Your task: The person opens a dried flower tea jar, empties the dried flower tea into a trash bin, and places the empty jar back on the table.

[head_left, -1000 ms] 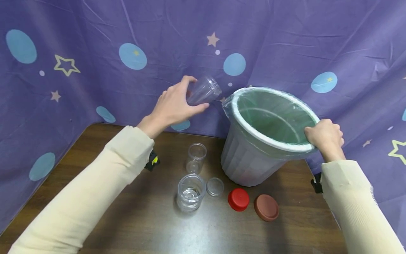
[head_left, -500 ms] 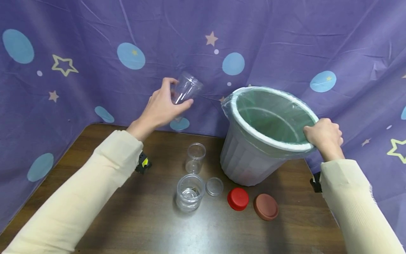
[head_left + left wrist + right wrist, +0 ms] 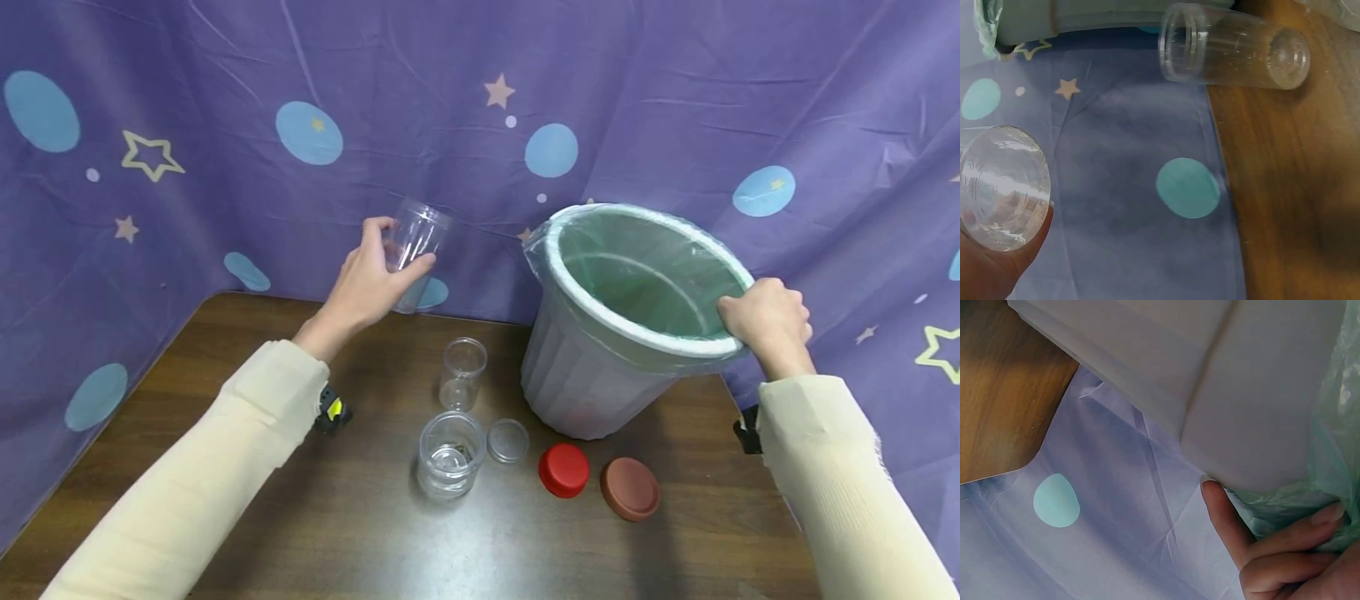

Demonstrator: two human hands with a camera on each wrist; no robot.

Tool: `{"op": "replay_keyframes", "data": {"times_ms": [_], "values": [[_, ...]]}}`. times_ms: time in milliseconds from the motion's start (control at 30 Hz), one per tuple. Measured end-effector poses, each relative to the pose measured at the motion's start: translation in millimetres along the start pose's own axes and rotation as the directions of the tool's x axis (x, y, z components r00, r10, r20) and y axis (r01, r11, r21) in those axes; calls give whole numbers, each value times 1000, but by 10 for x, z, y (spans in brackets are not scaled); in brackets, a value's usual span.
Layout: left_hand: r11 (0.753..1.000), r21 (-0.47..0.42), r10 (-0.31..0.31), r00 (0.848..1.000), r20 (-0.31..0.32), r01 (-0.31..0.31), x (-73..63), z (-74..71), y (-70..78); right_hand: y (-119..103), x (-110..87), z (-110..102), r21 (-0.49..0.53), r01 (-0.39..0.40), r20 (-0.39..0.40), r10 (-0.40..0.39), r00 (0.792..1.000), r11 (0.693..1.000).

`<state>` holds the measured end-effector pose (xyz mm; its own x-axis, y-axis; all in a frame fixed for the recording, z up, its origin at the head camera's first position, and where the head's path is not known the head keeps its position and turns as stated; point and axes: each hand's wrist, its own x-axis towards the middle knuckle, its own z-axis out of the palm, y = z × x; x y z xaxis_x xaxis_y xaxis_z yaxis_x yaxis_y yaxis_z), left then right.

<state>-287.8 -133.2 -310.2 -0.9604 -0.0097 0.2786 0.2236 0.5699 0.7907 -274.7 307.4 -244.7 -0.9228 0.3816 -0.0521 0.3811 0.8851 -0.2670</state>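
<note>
In the head view my left hand [image 3: 363, 279] grips a clear plastic jar [image 3: 416, 250] in the air above the table's back edge, its lidless mouth tipped slightly right. The left wrist view shows the jar's round base [image 3: 1007, 187] close up, with thumb and palm against it. My right hand [image 3: 768, 325] grasps the right rim of a grey trash bin [image 3: 592, 375] lined with a thin green bag [image 3: 630, 267]. The right wrist view has curled fingers [image 3: 1285, 569] on the bag's edge. The bin leans towards the right hand.
On the wooden table [image 3: 337, 517] stand a tall clear jar [image 3: 461, 375] and a wider clear jar [image 3: 450, 458] with small bits inside. A clear lid [image 3: 507, 442], a red lid [image 3: 564, 471] and a brownish-red lid [image 3: 630, 490] lie right of them. A purple curtain [image 3: 420, 75] hangs behind.
My left hand has moved left and down with the jar, away from the bin, and the jar has turned more upright. My right hand stays on the bin's rim.
</note>
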Motion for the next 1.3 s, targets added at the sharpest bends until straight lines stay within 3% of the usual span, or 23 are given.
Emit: {"op": "replay_keyframes", "data": {"times_ms": [367, 567, 733, 1300], "values": [[997, -52, -55, 998, -9, 54, -46, 131, -240, 15, -5, -1, 5, -1, -7, 1, 1000, 1000], [989, -126, -78, 996, 52, 84, -105, 201, -428, 10, -6, 4, 9, -2, -9, 2, 1000, 1000], [987, -124, -92, 993, 77, 101, -162, 250, -570, -7, 7, 6, 8, 2, -20, -2, 1000, 1000], [975, -204, -63, 993, 100, 82, -338, 479, -893, -17, 20, 28, 17, -10, -26, 11, 1000, 1000]]}}
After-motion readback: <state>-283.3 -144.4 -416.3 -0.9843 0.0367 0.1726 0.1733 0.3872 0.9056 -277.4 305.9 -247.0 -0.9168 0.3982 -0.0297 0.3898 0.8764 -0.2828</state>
